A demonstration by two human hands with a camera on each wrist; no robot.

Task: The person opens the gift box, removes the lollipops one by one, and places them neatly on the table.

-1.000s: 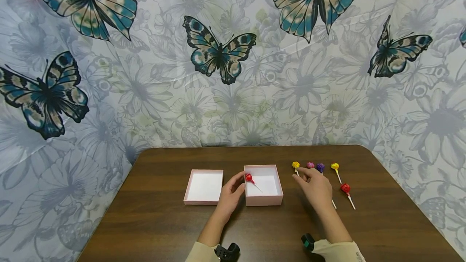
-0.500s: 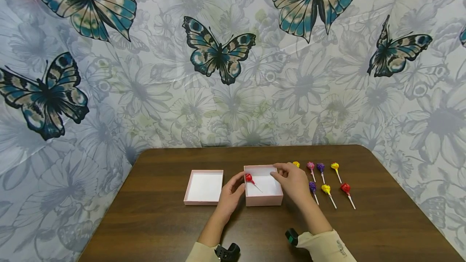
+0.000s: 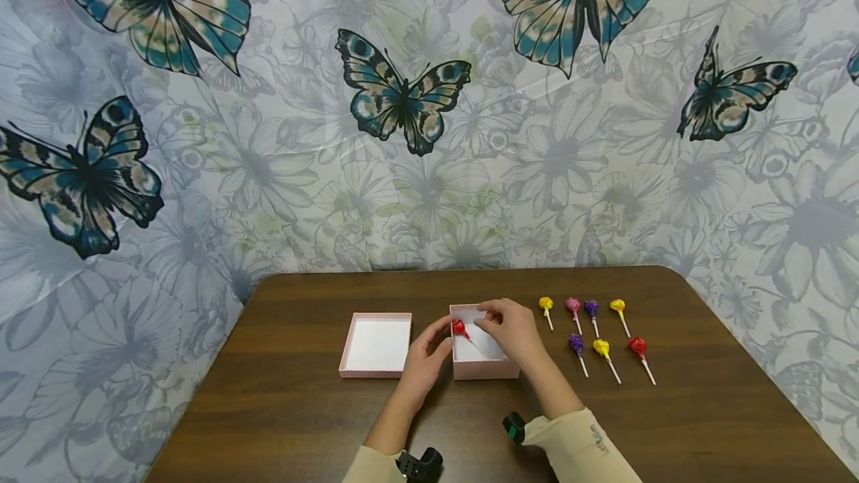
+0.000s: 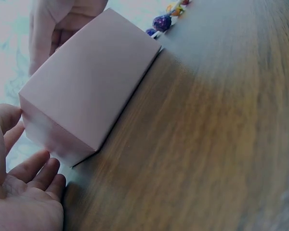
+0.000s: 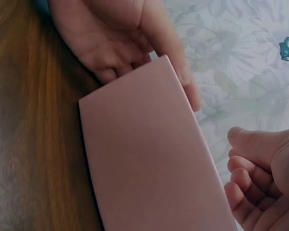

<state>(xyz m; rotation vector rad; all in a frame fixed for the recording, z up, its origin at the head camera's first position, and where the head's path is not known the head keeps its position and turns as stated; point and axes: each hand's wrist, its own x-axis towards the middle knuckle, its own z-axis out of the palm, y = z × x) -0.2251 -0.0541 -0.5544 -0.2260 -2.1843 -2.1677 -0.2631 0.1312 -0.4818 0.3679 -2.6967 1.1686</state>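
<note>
My left hand [image 3: 426,360] rests against the left wall of an uncovered pink box [image 3: 486,370] with a white inside. In the left wrist view its fingertips touch the box's side, rather than wrapping round it. Inside the box, by the left wall, lies a red lollipop [image 3: 459,328], its stick slanting toward the front right. Over the right part of the box hovers my right hand [image 3: 513,330], thumb and fingers loosely bent. The right wrist view shows nothing between the fingers of this right hand [image 5: 267,173].
The shallow pink lid [image 3: 374,346] lies left of the box, white inside up. Right of the box, several lollipops lie in two rows, among them a yellow one [image 3: 546,304], a purple one [image 3: 576,343] and a red one [image 3: 637,347]. The wooden table [image 3: 302,423] meets a butterfly-print cloth behind.
My right hand has moved left from beside the yellow lollipop to over the box, uncovering the lollipops on the table. My left hand, the box and the red lollipop inside stay put.
</note>
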